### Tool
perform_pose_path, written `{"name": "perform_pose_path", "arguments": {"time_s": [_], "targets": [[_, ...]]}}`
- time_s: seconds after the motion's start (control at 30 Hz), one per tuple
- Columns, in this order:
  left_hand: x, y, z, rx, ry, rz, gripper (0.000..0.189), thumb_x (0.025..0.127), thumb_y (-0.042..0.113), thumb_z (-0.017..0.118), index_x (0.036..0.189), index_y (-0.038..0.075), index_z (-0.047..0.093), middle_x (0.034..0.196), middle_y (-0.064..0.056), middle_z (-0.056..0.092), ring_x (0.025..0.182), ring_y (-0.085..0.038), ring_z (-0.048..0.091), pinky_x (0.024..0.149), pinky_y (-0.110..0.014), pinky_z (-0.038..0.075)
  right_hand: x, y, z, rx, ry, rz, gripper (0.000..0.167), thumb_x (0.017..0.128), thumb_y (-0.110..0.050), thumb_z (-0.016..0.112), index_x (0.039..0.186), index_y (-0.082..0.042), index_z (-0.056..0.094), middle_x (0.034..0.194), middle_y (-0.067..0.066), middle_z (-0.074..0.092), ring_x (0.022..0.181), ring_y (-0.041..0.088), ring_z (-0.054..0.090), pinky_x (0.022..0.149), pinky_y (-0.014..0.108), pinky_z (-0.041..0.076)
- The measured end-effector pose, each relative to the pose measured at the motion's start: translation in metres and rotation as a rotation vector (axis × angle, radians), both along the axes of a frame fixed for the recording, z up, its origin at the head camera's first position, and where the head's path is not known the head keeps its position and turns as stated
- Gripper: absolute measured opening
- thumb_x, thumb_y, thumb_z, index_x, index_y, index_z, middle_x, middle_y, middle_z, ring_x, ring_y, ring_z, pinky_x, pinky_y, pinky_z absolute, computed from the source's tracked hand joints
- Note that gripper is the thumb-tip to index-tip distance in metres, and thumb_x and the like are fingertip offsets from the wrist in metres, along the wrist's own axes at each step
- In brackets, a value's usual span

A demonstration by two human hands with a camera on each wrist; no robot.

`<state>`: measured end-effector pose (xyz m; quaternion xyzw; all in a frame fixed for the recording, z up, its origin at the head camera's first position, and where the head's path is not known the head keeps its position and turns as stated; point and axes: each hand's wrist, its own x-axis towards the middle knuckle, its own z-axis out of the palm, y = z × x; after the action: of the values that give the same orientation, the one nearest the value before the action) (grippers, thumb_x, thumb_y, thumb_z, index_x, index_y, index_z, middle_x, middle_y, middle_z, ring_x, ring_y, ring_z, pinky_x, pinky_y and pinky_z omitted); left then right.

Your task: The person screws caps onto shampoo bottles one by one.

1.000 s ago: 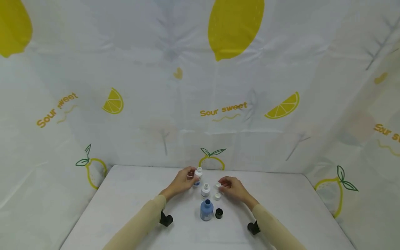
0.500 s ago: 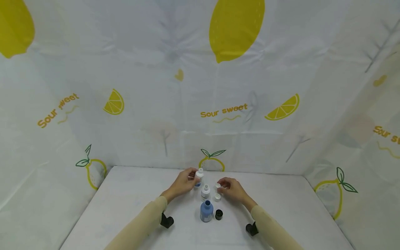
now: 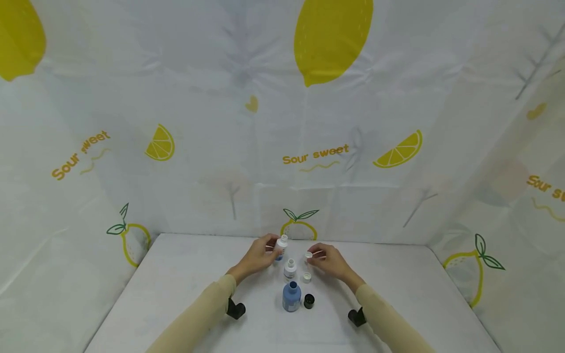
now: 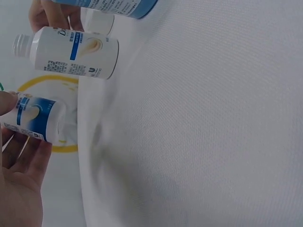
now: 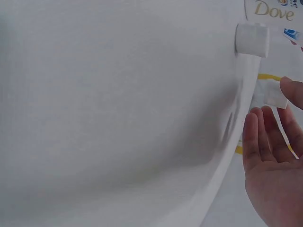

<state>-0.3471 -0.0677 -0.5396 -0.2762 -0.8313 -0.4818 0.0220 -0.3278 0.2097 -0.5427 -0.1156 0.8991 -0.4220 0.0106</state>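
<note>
My left hand (image 3: pixel 257 256) grips a small uncapped bottle (image 3: pixel 281 243), white with a blue lower part. In the left wrist view this bottle (image 4: pixel 39 116) shows apart from the tabletop, against the backdrop. Across from it, my right hand (image 3: pixel 330 262) pinches a white cap (image 3: pixel 308 255) between thumb and finger; the right wrist view shows that cap (image 5: pixel 274 96) off the table. Between and nearer than the hands stands an uncapped white Dove bottle (image 3: pixel 290 270), with another white cap (image 3: pixel 306 278) at its right.
Nearest on the white table (image 3: pixel 397 289) stands a blue bottle (image 3: pixel 291 298) without a cap, a black cap (image 3: pixel 309 301) beside it on the right. Behind the table's far edge hangs a white lemon-print backdrop (image 3: pixel 212 191).
My right hand has raised the white cap slightly and moved it away from the near cap. The left hand and its bottle have shifted slightly right.
</note>
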Motion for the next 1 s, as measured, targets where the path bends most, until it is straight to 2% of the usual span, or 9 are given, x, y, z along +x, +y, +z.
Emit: {"name": "perform_pose_path", "arguments": {"time_s": [0.13,0.37,0.6,0.83,1.0], "targets": [[0.001,0.001,0.003,0.001,-0.004,-0.006,0.033,0.103,0.008,0.071,0.132,-0.005,0.062,0.125,-0.021,0.074,0.116,-0.034,0.074,0.103,-0.045,0.064,-0.001,0.000,0.007,-0.008,0.022,0.001,0.023,0.096,-0.010,0.081,0.115,0.000,0.074,0.115,0.015,0.079,0.108,0.032,0.077,0.094,0.045,0.067],[0.002,0.003,0.006,-0.031,-0.011,-0.015,0.035,0.102,0.010,0.071,0.133,-0.003,0.062,0.126,-0.018,0.074,0.116,-0.031,0.073,0.103,-0.041,0.065,0.001,-0.005,0.022,-0.052,0.039,-0.021,0.023,0.095,-0.008,0.081,0.116,0.000,0.073,0.112,0.014,0.080,0.103,0.027,0.079,0.089,0.037,0.068],[0.001,0.007,0.007,-0.020,0.015,-0.018,0.034,0.101,0.009,0.073,0.133,-0.001,0.064,0.125,-0.017,0.074,0.116,-0.030,0.073,0.101,-0.042,0.065,0.003,-0.010,0.033,-0.107,0.084,0.041,0.026,0.097,-0.008,0.080,0.120,0.001,0.073,0.115,0.017,0.079,0.105,0.028,0.078,0.092,0.035,0.068],[0.002,0.010,0.008,-0.048,0.035,-0.050,0.035,0.103,0.013,0.073,0.134,0.000,0.064,0.128,-0.016,0.073,0.117,-0.029,0.072,0.103,-0.042,0.065,0.003,-0.017,0.040,-0.142,0.124,0.093,0.028,0.098,-0.009,0.079,0.123,0.002,0.073,0.118,0.020,0.078,0.105,0.029,0.077,0.094,0.032,0.067],[0.004,0.011,0.008,-0.053,0.046,-0.066,0.036,0.103,0.013,0.073,0.135,-0.001,0.064,0.129,-0.017,0.072,0.117,-0.030,0.071,0.104,-0.043,0.064,0.003,-0.021,0.043,-0.154,0.123,0.111,0.028,0.097,-0.007,0.079,0.122,0.003,0.073,0.119,0.021,0.077,0.105,0.030,0.076,0.096,0.037,0.067]]}}
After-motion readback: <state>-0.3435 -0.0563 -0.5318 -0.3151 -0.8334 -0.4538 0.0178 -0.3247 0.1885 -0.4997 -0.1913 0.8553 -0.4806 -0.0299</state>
